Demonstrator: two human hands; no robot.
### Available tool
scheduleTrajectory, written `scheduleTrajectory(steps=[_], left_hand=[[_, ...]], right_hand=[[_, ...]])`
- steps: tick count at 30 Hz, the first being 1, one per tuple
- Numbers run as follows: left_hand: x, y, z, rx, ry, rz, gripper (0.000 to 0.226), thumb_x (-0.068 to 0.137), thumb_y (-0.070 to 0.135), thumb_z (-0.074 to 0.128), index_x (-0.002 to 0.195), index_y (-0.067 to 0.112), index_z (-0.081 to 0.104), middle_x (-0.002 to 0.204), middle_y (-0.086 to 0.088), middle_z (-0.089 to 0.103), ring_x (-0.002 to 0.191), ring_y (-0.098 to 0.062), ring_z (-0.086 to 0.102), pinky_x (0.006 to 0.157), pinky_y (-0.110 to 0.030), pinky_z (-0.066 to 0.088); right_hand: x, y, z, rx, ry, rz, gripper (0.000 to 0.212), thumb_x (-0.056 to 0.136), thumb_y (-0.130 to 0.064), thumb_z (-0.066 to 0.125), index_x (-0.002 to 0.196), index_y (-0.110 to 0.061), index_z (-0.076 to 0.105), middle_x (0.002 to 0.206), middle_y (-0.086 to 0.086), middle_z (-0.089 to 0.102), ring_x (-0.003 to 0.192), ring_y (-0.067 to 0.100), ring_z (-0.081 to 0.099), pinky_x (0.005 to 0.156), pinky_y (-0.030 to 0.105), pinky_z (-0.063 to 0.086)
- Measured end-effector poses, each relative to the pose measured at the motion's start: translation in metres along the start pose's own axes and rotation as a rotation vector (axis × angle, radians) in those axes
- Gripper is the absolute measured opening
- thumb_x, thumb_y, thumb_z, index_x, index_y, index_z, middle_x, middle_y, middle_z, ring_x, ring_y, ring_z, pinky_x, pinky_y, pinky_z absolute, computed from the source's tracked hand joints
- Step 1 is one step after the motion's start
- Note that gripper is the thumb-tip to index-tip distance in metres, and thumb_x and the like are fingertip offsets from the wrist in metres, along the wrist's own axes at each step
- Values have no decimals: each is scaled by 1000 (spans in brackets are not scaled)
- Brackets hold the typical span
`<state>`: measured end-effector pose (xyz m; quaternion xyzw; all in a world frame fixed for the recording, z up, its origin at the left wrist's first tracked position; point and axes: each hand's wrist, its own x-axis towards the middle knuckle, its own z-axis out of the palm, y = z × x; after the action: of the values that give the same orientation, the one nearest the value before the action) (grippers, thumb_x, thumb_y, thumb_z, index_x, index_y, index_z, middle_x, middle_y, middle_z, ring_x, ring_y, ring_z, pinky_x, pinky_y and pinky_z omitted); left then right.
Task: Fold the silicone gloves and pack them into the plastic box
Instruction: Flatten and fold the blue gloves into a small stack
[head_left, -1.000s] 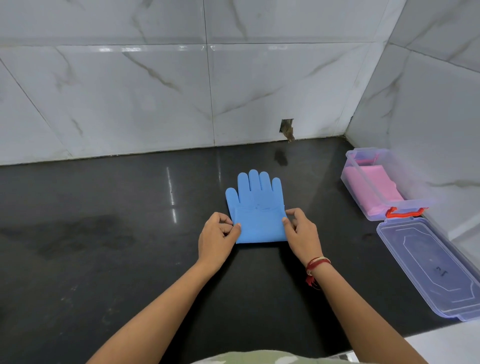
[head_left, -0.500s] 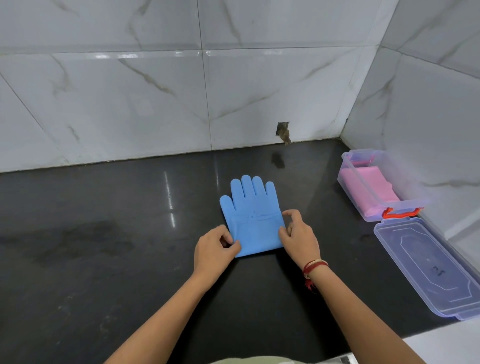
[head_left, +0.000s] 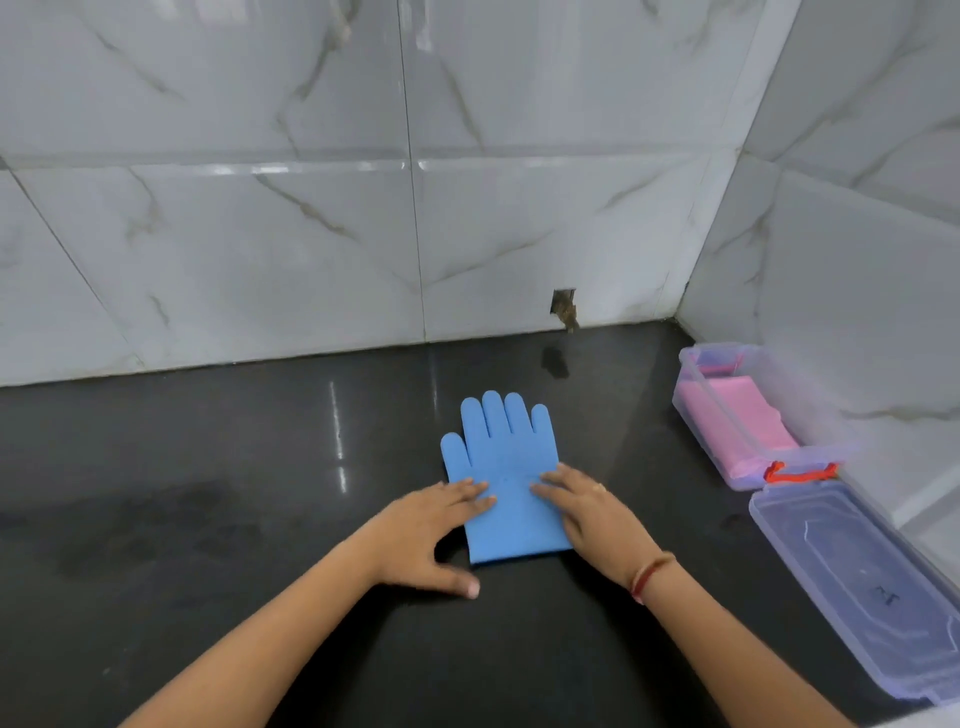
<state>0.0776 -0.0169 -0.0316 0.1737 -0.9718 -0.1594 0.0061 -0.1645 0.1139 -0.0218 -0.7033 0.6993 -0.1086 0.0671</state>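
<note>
A blue silicone glove (head_left: 501, 457) lies flat on the black counter, fingers pointing to the back wall, its cuff end folded toward me. My left hand (head_left: 431, 525) rests open with its fingertips pressed on the glove's left half. My right hand (head_left: 587, 512) lies flat on the glove's right half, fingers spread. A clear plastic box (head_left: 719, 415) stands at the right wall with a folded pink glove (head_left: 743, 421) inside it.
The box's clear lid (head_left: 857, 582) lies flat on the counter in front of the box, joined by a red clasp (head_left: 800, 472). White marble tile walls close the back and right side. The black counter (head_left: 208, 519) stretches away to the left.
Both hands let go of the glove's side edges that they pinched and now press flat on top of it. The view has tilted upward.
</note>
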Motion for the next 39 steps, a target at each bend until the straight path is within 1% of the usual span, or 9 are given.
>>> scheduleTrajectory(steps=[5, 10, 12, 14, 18, 21, 27, 34, 39], left_hand=[[7, -1, 5, 3, 109, -24, 79, 81, 73, 41, 148, 38, 17, 153, 21, 9, 139, 9, -2, 114, -21, -4], [21, 17, 6, 10, 441, -79, 49, 94, 45, 29, 103, 16, 68, 112, 2, 69, 106, -13, 60, 95, -30, 47], [29, 21, 3, -113, 519, -232, 47, 95, 45, 26, 63, 18, 47, 64, 2, 56, 60, -9, 50, 62, -31, 45], [40, 19, -1, -258, 575, -384, 48, 98, 38, 33, 55, 20, 26, 50, 8, 32, 46, -9, 30, 50, -27, 30], [59, 14, -8, -513, 637, -612, 46, 99, 31, 32, 56, 16, 23, 51, 4, 28, 49, -12, 27, 49, -26, 22], [62, 11, -7, -643, 685, -621, 50, 98, 44, 30, 62, 11, 40, 57, 1, 41, 53, -13, 37, 52, -29, 30], [50, 5, 1, -573, 608, -417, 30, 86, 54, 52, 98, 28, 49, 97, 11, 58, 83, -6, 58, 68, -24, 50], [67, 22, -4, -394, 644, -507, 27, 96, 39, 42, 82, 20, 29, 66, 8, 40, 57, -17, 44, 51, -30, 36], [67, 30, -6, -364, 627, -726, 25, 90, 45, 49, 90, 22, 39, 78, 6, 57, 68, -15, 57, 54, -31, 42]], right_hand=[[-1, 14, 0, 110, -21, 9, 43, 100, -33, 33, 143, -35, 34, 153, -15, 26, 142, 4, 21, 110, 10, 4], [5, 19, -7, 288, -42, 45, 57, 91, -61, 29, 140, -35, 40, 148, -19, 32, 137, -1, 26, 113, 17, 13], [4, 22, -12, 436, -48, 79, 62, 83, -70, 34, 136, -39, 43, 142, -25, 39, 132, -4, 34, 113, 21, 24], [5, 23, -19, 531, -59, 84, 53, 80, -66, 51, 129, -46, 47, 131, -33, 48, 123, -10, 43, 104, 12, 33], [28, 23, -18, 495, 60, 183, 9, 92, -28, 55, 96, -20, 58, 94, -4, 65, 89, 12, 61, 85, 32, 51], [46, 11, -15, 426, 95, 318, 24, 97, -30, 41, 86, -8, 43, 84, 12, 58, 69, 22, 50, 68, 38, 46], [61, 8, -4, 386, 165, 471, 22, 98, -32, 32, 83, -16, 34, 73, 2, 53, 63, 22, 49, 56, 34, 38], [64, -3, -7, 253, 217, 515, 12, 100, -29, 27, 89, -24, 29, 72, 1, 54, 64, 22, 50, 59, 33, 41], [55, -8, -9, 210, 253, 585, 18, 97, -38, 36, 99, -22, 43, 85, 1, 60, 72, 25, 59, 60, 32, 44]])
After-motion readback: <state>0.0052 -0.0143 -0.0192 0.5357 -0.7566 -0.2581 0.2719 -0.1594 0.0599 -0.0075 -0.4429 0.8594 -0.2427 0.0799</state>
